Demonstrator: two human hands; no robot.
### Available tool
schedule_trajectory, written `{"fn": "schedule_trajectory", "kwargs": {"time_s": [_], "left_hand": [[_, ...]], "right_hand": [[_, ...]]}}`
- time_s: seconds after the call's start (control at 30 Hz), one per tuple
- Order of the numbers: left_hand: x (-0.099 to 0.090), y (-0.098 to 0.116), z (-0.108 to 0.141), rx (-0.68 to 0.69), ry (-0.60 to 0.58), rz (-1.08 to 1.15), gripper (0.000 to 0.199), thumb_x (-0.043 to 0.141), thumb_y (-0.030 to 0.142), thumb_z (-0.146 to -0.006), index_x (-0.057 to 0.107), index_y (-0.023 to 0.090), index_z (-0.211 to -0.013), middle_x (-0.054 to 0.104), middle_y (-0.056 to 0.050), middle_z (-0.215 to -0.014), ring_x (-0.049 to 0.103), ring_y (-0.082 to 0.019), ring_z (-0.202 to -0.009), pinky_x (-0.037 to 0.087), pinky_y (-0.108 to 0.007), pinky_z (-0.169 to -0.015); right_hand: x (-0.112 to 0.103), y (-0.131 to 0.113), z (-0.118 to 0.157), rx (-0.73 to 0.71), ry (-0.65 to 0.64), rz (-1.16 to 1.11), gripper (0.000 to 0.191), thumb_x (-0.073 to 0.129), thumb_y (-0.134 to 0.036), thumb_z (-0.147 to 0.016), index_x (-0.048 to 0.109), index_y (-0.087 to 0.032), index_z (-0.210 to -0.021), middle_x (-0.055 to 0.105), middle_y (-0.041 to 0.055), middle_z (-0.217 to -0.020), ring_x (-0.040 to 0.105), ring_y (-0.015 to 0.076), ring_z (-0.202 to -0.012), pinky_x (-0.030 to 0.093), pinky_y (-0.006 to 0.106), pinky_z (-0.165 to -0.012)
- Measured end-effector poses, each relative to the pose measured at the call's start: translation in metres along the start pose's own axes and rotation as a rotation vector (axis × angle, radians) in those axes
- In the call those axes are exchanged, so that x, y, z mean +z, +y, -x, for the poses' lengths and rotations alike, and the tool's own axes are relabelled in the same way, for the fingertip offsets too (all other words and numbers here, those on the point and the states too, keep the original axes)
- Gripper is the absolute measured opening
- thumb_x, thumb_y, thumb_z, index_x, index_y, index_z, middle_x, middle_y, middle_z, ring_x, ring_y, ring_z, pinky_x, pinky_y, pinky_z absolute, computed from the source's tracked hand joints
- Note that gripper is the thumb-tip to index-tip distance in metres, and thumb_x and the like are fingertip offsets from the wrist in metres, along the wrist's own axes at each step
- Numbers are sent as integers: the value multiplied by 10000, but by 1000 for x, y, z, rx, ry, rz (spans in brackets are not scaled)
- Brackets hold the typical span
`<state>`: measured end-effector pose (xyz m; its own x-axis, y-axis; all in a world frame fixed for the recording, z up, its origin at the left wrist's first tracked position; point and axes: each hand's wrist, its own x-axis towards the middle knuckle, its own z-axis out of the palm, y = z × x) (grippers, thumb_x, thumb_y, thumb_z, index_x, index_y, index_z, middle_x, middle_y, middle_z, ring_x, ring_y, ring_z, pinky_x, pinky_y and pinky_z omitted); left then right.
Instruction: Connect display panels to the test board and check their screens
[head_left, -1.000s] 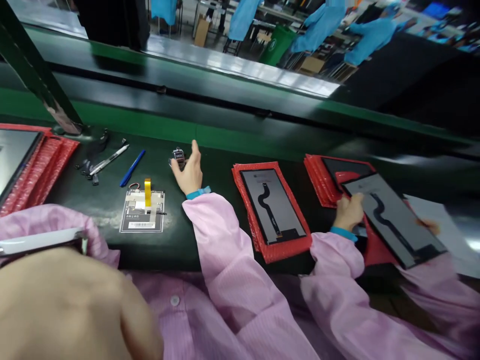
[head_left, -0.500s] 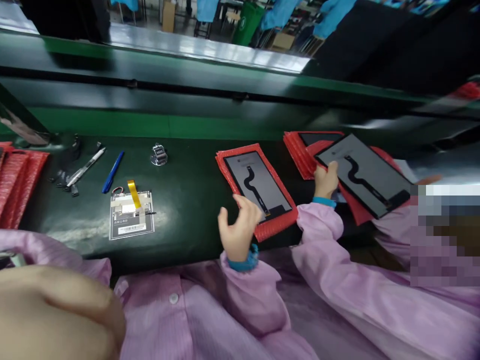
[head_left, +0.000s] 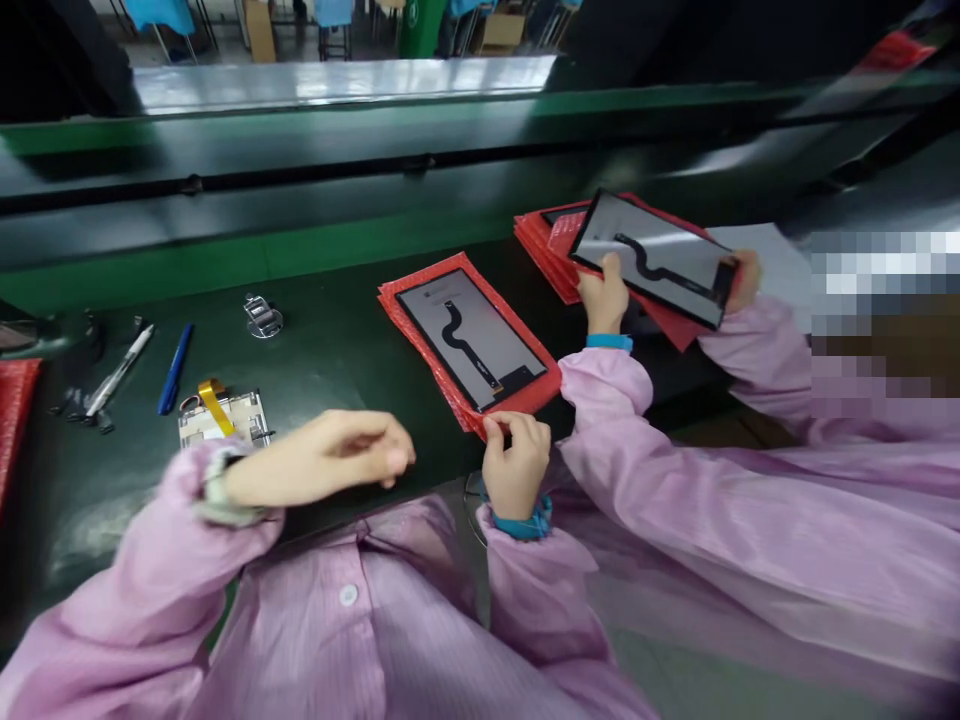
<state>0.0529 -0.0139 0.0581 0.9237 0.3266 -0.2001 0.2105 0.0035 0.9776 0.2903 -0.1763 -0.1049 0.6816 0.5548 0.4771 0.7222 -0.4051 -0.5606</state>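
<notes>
My right hand (head_left: 517,465), with a teal cuff, pinches the near edge of a red bubble bag (head_left: 525,397). On that bag lies a grey display panel (head_left: 480,335) with a black ribbon cable. My left hand (head_left: 322,452), with a pale wrist band, hovers loosely curled and empty above the table's near edge. It is closest to a small circuit module with a yellow flex strip (head_left: 221,420).
A tally counter (head_left: 262,317), a blue pen (head_left: 175,370) and a white pen (head_left: 118,370) lie on the dark bench (head_left: 337,370). A co-worker's hands (head_left: 604,295) hold another panel (head_left: 652,260) above stacked red bags (head_left: 544,240).
My right hand has dropped from above the panel to the bag's near edge. My left hand has come in from the lower left, and the co-worker's panel has lifted.
</notes>
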Motion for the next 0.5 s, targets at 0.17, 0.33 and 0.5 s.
{"fn": "schedule_trajectory", "kwargs": {"time_s": [0.17,0.33,0.5], "left_hand": [[32,-47,2,-24,157,94,176,756,460,-857,681,339,-961,699,-4,-806,684,-181,-804,546,-302,-645],[38,-82,23,-109,279,328,136,749,369,-868,662,268,-897,694,-7,-805,677,-184,-855,552,-298,-722],[44,-86,15,-132,403,513,294,879,261,-699,665,227,-898,708,-38,-900,707,-255,-1020,578,-284,-812]], "right_hand": [[-2,-42,6,-188,-121,-185,249,471,-281,-1047,644,-214,-882,682,59,-883,550,214,-878,416,366,-841],[3,-74,27,-420,-283,-245,201,495,-209,-1030,662,-217,-919,683,52,-875,547,207,-855,439,356,-797],[-14,-66,27,-392,-120,-239,97,596,-198,-985,629,-188,-1075,684,63,-1002,594,196,-968,469,356,-893]]}}
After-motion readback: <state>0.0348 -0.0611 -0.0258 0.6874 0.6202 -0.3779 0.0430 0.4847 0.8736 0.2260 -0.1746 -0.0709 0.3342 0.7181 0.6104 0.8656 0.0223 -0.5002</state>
